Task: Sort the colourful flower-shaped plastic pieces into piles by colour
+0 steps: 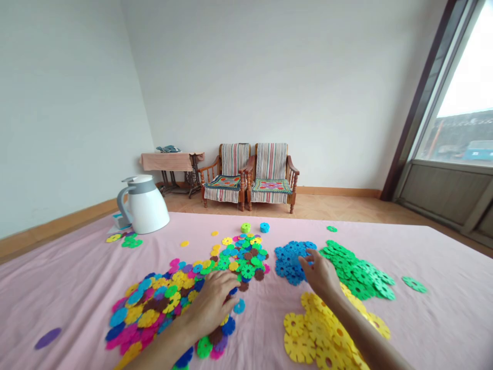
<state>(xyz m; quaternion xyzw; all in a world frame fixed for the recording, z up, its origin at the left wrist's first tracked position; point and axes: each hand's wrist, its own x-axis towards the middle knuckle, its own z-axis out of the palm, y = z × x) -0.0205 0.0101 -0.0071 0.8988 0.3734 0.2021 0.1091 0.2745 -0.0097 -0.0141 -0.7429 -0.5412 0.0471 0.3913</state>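
Note:
My left hand (215, 298) is over the mixed pile of coloured snowflake discs (154, 303), palm down, with the thumb apart from the fingers. Its fingertips point down at the discs and are partly hidden. My right hand (320, 272) hovers at the right edge of a pile of blue snowflake discs (290, 262), thumb and fingers apart, and no disc shows between them. Under my right forearm lies a heap of yellow snowflake discs (319, 334). Beside that hand, to the right, green snowflake discs (358, 275) form another pile.
A white jug with a grey handle (148, 208) stands at the back left of the pink cloth (442, 267). Two small stacks, lime green (245, 227) and blue (264, 227), sit behind the piles. A purple disc (48, 338) lies far left. Two wooden armchairs (271, 177) stand beyond.

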